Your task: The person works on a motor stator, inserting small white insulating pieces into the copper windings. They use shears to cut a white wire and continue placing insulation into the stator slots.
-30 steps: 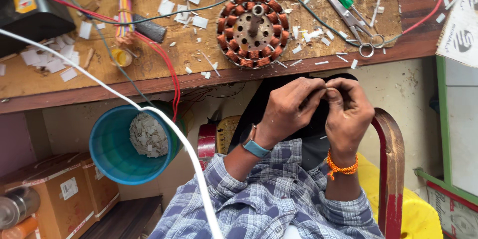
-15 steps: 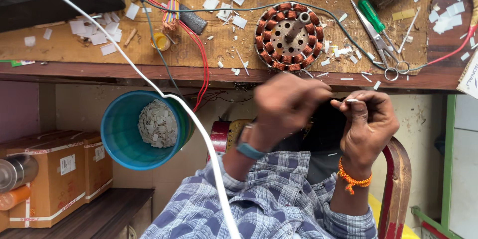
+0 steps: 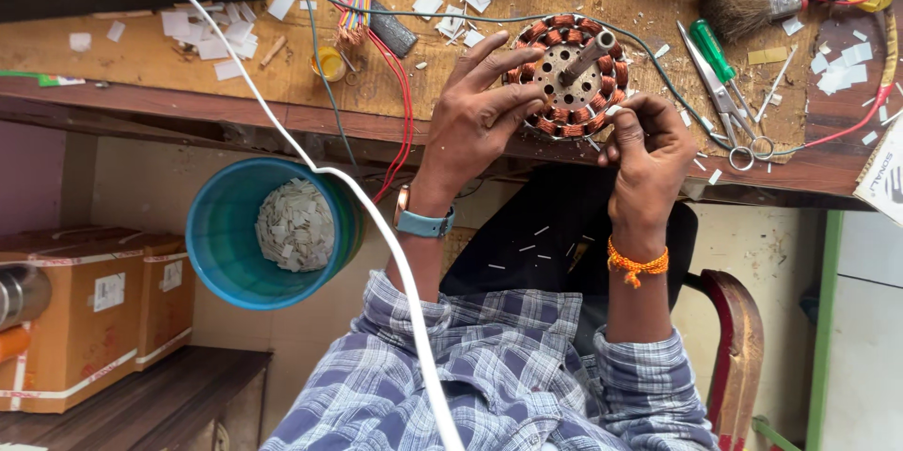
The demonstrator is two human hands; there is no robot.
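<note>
The bench sat nearer than a moment before. On it, at twelve o'clock, lay the stator. Both hands had risen from the lap to it: the left hand, fingers spread, touched its nine o'clock rim; the right hand pinched a white slip at five o'clock.

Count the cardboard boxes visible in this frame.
2. Both are brown and taped, side by side on the low wooden shelf at lower left: a nearer box and a box behind it. More may lie past the frame edge.
</note>
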